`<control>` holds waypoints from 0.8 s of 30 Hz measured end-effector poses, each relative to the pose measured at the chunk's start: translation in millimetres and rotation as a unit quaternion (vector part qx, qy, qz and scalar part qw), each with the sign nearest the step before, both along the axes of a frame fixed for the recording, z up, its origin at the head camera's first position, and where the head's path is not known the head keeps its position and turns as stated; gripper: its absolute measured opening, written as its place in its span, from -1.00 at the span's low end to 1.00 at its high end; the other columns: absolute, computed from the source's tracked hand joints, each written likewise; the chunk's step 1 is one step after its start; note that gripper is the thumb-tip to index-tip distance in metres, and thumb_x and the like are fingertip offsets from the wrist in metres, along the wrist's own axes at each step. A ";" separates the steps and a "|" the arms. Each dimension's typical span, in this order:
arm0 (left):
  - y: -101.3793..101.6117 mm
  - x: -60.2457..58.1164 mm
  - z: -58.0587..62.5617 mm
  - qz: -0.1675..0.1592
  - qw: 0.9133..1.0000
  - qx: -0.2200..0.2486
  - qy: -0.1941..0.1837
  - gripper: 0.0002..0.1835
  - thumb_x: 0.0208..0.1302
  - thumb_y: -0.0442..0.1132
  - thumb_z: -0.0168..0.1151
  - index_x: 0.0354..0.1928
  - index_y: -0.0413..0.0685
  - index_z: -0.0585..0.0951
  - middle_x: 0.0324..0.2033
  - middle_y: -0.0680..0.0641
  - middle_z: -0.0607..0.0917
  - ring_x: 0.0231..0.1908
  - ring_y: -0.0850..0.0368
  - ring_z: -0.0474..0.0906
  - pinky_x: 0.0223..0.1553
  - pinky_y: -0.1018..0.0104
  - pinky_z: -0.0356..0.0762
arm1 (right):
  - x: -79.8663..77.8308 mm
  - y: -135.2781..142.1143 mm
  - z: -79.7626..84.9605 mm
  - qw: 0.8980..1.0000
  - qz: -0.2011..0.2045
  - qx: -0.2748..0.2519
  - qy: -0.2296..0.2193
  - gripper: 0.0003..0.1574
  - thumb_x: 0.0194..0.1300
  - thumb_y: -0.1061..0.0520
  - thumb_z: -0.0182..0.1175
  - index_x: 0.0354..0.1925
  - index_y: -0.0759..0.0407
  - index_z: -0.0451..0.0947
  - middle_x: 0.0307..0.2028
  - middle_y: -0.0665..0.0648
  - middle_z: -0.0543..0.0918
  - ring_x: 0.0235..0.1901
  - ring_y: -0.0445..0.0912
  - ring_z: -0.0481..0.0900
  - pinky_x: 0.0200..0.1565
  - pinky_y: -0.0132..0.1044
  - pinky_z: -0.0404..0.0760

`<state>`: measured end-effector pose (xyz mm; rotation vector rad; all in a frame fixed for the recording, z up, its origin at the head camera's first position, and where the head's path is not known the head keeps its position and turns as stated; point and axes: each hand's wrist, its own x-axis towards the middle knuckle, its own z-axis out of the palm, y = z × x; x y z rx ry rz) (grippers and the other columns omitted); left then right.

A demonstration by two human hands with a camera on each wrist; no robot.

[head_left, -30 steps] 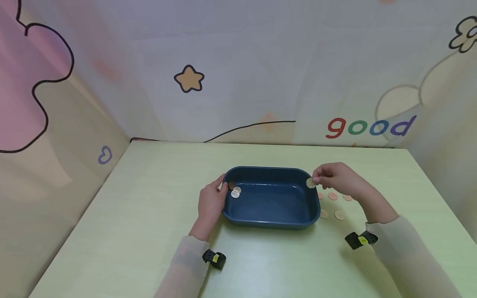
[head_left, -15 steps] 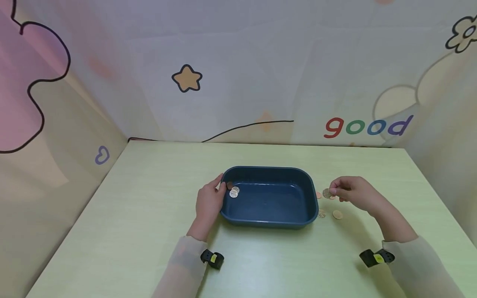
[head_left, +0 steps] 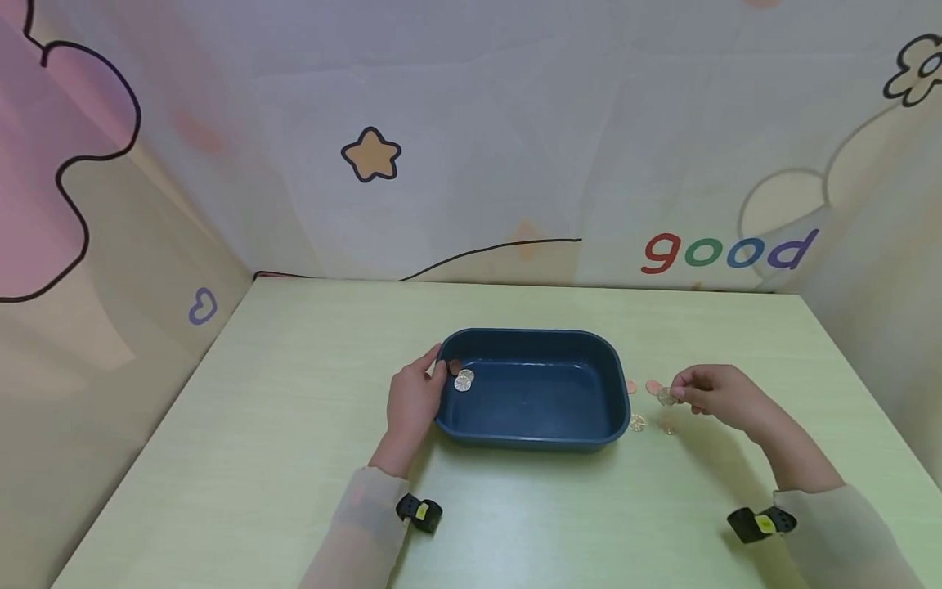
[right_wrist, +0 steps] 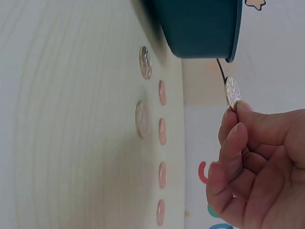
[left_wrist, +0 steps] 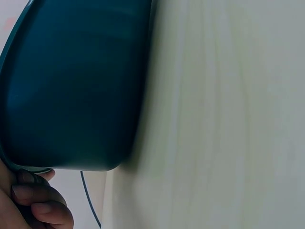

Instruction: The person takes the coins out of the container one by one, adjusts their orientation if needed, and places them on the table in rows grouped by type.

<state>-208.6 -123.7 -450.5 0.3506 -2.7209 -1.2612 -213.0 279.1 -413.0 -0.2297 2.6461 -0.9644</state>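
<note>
A dark blue rectangular tray rests on the table. My left hand grips its left end, with the thumb at the rim and the fingers curled under that rim in the left wrist view. Inside the tray, by that end, lie a copper coin and two silvery coins. To the right of the tray, my right hand pinches a silvery coin between thumb and fingertip, raised above the table. Below it, a row of copper coins and two silvery coins lie flat.
The pale green table reaches back to a printed cloth backdrop with a star and the word "good". Each wrist carries a black strap with a small camera.
My right hand has moved from the tray's right rim to the right and nearer, over the loose coins, still pinching the silvery coin. My left hand keeps its grip on the tray.
</note>
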 end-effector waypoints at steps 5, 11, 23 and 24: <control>2.4 0.0 -0.2 0.000 1.000 -0.001 0.006 -0.57 0.47 -0.16 0.12 0.32 0.02 0.60 -0.75 0.08 0.29 -0.63 0.18 0.22 -0.57 0.36 0.09 | -1.5 13.6 -6.1 1.000 -0.007 0.007 -0.010 -0.66 0.54 0.18 0.08 -0.02 0.49 0.55 -0.26 0.17 0.63 -0.33 -0.10 0.46 -0.29 -0.35 0.54; 2.5 -0.2 -0.7 0.002 1.000 -0.001 0.008 -0.57 0.47 -0.16 0.12 0.32 0.02 0.61 -0.75 0.09 0.30 -0.64 0.19 0.23 -0.58 0.36 0.09 | -1.7 27.2 -10.1 1.000 -0.012 0.018 -0.016 -0.65 0.55 0.17 0.08 -0.03 0.52 0.53 -0.27 0.14 0.63 -0.33 -0.11 0.47 -0.29 -0.36 0.55; 3.1 1.2 0.4 -0.005 1.000 0.003 0.023 -0.57 0.45 -0.20 0.12 0.31 -0.05 0.61 -0.77 0.11 0.22 -0.68 0.22 0.15 -0.60 0.38 0.06 | -2.8 43.5 -13.6 0.998 -0.028 0.038 -0.039 -0.64 0.53 0.19 0.10 -0.01 0.56 0.54 -0.32 0.11 0.64 -0.35 -0.14 0.47 -0.32 -0.34 0.53; 3.1 1.3 0.5 -0.005 1.000 0.001 0.023 -0.56 0.45 -0.20 0.12 0.31 -0.05 0.61 -0.77 0.11 0.23 -0.69 0.22 0.15 -0.60 0.38 0.06 | -2.5 44.2 -14.7 0.998 -0.027 0.038 -0.039 -0.65 0.52 0.19 0.10 -0.02 0.55 0.54 -0.33 0.09 0.63 -0.36 -0.14 0.47 -0.33 -0.34 0.52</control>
